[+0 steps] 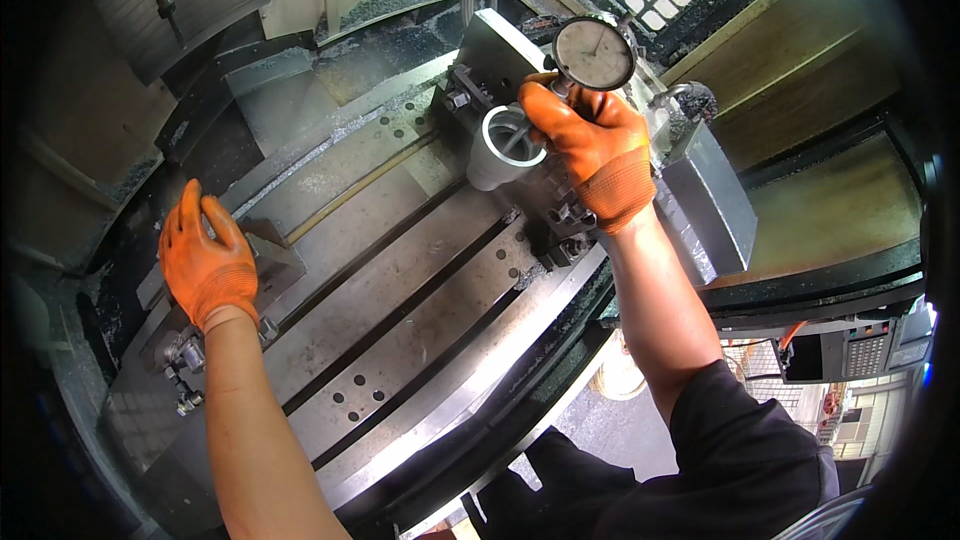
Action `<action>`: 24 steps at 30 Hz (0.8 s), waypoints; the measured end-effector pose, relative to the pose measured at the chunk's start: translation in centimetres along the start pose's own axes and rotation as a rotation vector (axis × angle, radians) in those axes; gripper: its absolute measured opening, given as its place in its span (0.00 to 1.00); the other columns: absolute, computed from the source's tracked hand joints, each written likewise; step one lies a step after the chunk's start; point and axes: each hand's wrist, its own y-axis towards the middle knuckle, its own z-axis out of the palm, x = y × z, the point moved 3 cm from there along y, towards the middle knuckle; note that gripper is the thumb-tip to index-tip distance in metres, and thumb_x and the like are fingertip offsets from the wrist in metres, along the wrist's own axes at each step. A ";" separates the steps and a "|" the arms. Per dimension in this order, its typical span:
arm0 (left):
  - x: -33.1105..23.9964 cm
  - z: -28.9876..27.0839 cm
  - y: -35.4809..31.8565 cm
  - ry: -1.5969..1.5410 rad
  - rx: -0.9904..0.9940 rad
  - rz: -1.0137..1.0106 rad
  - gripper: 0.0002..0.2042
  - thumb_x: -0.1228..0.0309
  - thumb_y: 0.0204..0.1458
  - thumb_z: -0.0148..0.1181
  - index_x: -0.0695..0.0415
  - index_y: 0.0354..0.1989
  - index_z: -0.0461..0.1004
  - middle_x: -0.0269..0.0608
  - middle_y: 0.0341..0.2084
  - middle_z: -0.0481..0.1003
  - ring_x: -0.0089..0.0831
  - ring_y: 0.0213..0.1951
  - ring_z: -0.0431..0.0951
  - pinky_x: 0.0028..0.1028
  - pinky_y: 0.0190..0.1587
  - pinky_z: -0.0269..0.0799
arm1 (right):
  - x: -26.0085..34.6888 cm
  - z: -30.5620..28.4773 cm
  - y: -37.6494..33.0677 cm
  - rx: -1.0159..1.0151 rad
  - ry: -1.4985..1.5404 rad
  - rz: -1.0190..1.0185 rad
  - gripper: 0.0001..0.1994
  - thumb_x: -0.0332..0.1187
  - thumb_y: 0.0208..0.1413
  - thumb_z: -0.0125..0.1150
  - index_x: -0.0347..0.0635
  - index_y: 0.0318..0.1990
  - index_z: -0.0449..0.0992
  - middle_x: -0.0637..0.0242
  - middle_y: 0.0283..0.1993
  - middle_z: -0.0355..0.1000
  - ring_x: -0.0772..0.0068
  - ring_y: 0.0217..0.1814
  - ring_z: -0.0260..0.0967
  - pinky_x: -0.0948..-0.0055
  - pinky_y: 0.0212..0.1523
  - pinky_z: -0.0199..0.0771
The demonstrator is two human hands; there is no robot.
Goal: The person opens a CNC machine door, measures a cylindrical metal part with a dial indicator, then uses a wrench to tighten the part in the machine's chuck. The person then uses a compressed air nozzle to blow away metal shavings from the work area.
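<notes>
1. Right hand [600, 145], orange glove: the fingers are curled and closed about the lower part of a round dial gauge [595, 53]. The back of the hand faces the camera; the forearm rises from the lower right, a dark sleeve [745, 440] at the elbow.
2. Left hand [210, 258], orange glove: open, fingers extended toward the top of the view and lying close together, thumb slightly apart. It is over or beside a metal block [280, 258]; contact cannot be confirmed.
3. The dial gauge sits just above the right hand, face toward the camera. Its stem is largely covered by the glove, and the fingertips are hard to make out. The dial markings are too small to read.
4. A grey metal cup [488, 168], open end up and tilted, is just left of the right hand; its interior is partly shadowed.
5. Beneath lies a slotted metal table [430, 232], its near left part hidden by the left forearm.
6. At far right, a control panel [870, 355] is partly lost at the dark rim.
</notes>
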 end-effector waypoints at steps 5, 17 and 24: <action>0.0 0.0 0.0 0.009 -0.005 0.010 0.17 0.61 0.66 0.50 0.54 0.57 0.77 0.48 0.53 0.79 0.46 0.57 0.76 0.41 0.63 0.66 | 0.3 0.3 0.6 -0.067 -0.079 0.013 0.10 0.36 0.60 0.70 0.38 0.39 0.83 0.78 0.28 0.74 0.90 0.28 0.66 0.85 0.29 0.62; -0.1 0.1 0.0 0.005 -0.005 0.014 0.17 0.61 0.66 0.50 0.55 0.57 0.77 0.47 0.53 0.79 0.45 0.57 0.76 0.41 0.64 0.66 | -0.1 0.4 0.2 -0.051 -0.004 -0.032 0.10 0.36 0.60 0.70 0.37 0.41 0.84 0.77 0.28 0.74 0.89 0.28 0.66 0.84 0.30 0.64; 0.1 0.0 0.0 0.005 -0.012 0.018 0.17 0.62 0.66 0.50 0.55 0.57 0.77 0.47 0.53 0.79 0.45 0.57 0.76 0.41 0.63 0.66 | 0.8 -0.3 0.4 -0.018 -0.095 0.049 0.13 0.35 0.60 0.70 0.35 0.46 0.81 0.71 0.37 0.80 0.83 0.35 0.74 0.81 0.37 0.72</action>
